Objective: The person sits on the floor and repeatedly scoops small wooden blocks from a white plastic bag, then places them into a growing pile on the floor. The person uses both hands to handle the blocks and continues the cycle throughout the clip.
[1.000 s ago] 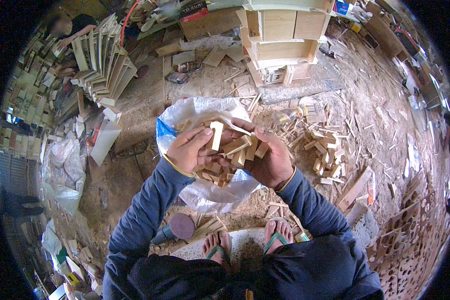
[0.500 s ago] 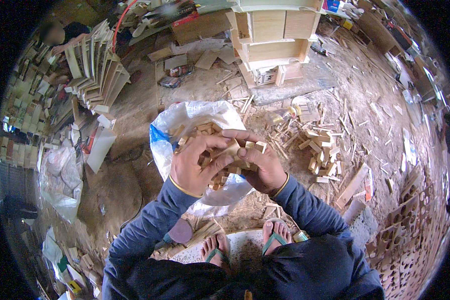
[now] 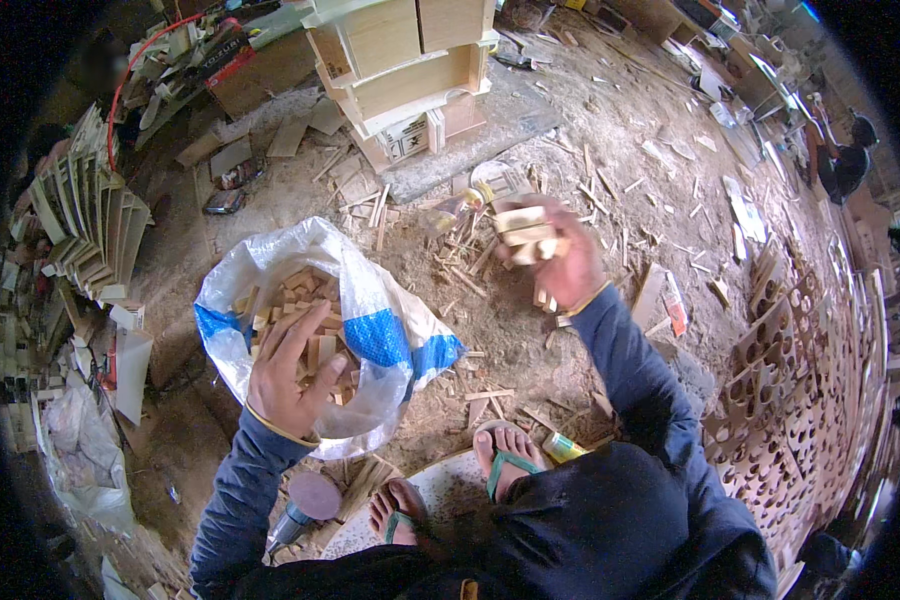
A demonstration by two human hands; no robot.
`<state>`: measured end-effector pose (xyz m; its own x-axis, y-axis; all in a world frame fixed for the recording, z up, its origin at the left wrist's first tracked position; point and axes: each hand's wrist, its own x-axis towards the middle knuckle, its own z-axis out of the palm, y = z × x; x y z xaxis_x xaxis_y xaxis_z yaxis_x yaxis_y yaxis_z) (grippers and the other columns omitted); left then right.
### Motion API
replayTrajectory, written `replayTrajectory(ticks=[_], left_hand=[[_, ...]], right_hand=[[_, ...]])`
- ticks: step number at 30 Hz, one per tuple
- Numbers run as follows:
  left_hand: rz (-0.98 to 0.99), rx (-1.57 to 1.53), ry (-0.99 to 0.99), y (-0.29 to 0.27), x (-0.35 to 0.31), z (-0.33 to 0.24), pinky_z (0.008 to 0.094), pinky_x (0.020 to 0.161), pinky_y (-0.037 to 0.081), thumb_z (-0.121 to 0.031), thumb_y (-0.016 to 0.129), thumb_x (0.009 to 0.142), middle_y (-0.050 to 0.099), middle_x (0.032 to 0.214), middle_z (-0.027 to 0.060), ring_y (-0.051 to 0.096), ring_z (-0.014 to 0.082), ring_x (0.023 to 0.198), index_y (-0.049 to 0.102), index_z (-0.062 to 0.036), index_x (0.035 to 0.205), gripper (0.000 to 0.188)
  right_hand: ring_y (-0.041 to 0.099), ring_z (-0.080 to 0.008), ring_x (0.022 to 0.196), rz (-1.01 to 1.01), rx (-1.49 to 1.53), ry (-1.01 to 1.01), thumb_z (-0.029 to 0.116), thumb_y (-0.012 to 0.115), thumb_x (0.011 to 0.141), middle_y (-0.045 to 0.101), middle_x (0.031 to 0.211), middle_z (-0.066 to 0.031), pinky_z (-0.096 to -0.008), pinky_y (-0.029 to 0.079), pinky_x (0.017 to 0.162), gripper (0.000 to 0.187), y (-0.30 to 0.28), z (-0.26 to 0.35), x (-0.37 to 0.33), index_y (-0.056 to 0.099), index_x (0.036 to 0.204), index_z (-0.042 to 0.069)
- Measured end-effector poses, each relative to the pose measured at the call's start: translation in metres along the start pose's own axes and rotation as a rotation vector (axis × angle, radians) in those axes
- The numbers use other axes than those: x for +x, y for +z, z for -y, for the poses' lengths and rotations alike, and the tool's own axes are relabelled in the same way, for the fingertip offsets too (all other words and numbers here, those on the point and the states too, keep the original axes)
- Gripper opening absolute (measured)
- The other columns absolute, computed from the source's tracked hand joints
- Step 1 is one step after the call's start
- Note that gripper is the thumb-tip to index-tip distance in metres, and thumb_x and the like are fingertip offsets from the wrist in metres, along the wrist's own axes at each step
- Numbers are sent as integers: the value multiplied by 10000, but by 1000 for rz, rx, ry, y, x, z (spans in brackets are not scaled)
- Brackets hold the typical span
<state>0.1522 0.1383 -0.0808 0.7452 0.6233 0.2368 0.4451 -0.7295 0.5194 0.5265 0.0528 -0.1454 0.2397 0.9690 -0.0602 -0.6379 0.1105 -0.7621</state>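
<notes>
Both hands have separated: the left hand (image 3: 288, 380) now rests spread, gripping nothing, on the small pale wooden offcuts (image 3: 292, 300) inside the white-and-blue plastic sack (image 3: 390, 335), while the right hand (image 3: 550, 255) (raised above the sawdust floor (image 3: 610, 170)) clenches several stacked blocks (image 3: 522, 232).

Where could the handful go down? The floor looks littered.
Barest ground lies between the white sack and the right hand. Crowded: wood scraps below the wooden cabinet; the sack, under the left hand, is full.
</notes>
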Motion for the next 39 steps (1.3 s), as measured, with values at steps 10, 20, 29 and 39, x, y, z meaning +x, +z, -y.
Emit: replayTrajectory(ticks=[10,20,29,39], left_hand=[[200,354,15,34,-13,30,570,1125,241,-477,730,755,547,1349,142,396,363,1335,614,-81,1269,660],[286,502,17,3,-9,58,535,1166,264,-367,800,662,548,1279,151,402,354,1343,647,-78,1116,560],[221,248,-43,-18,-20,65,483,1150,334,-239,757,662,533,1297,156,342,371,1403,603,-27,1121,529],[224,307,-80,-13,-17,63,498,1187,264,-217,734,631,518,1331,117,309,351,1418,608,-96,1265,658]], right_hand=[[630,-322,1123,-384,-14,-92,411,580,949,653,1206,-142,-526,532,960,490,-160,32,-28,604,1240,17],[441,-302,1347,-305,-1866,-58,415,548,986,462,1471,-162,-422,338,1134,554,-233,-19,-3,478,1445,113],[577,-391,1193,-315,-1676,-420,343,528,1009,617,1278,-211,-434,454,1024,421,-32,-10,14,604,1277,28],[645,-313,977,707,-1859,-445,105,580,830,634,992,-147,-448,534,827,240,156,-122,9,643,1060,74]])
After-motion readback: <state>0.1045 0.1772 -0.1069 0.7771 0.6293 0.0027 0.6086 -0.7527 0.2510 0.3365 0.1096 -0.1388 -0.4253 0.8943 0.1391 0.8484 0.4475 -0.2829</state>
